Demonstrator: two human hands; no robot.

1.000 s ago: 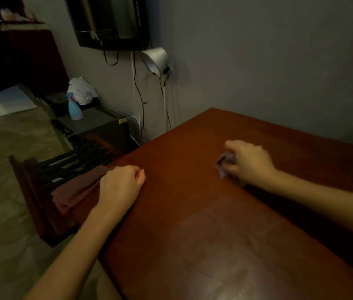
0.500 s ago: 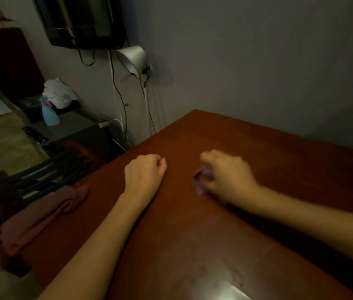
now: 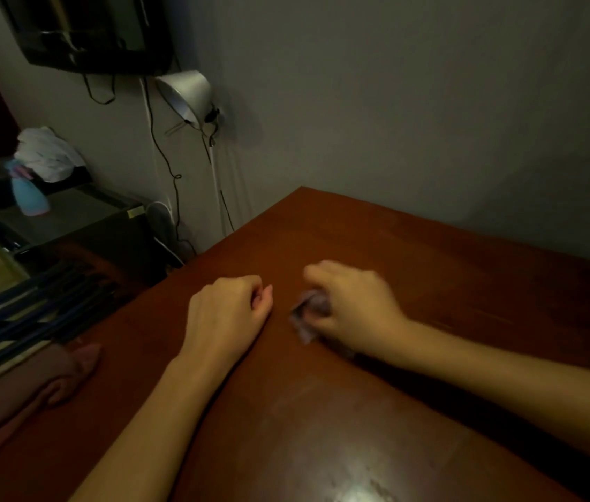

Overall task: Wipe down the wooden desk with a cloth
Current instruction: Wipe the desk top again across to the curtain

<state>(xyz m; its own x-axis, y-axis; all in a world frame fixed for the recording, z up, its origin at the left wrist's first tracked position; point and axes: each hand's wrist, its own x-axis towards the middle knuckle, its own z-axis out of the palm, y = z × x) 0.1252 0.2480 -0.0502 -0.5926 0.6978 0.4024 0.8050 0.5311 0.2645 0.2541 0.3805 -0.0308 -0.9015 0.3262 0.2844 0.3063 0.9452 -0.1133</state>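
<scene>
- since a second ago, a leftward slide of the right hand (image 3: 355, 309) and its cloth (image 3: 306, 317) across the wooden desk (image 3: 431, 255); gap to the left hand (image 3: 228, 313) much narrower, only slightly tighter than half a second ago.
- left hand on the same part of the desk as before, near its left edge.
- hands apart, side by side, a strip of bare wood between them.
- two hands: right one clamped around the small crumpled cloth, blurred, pressing it to the desktop; left one curled into a fist, holding nothing, resting on the wood.
- one wiping cloth, a greyish-purple wad poking out on the thumb side of the right hand, between both hands.
- one desk, reddish brown, under both forearms, with a glossy patch nearer than the hands.
- one folded pinkish towel (image 3: 61, 378), left of the left forearm.
- one white lamp (image 3: 186, 92) on the wall beyond the left hand.
- one blue spray bottle (image 3: 29, 197), well left of and beyond the left hand.
</scene>
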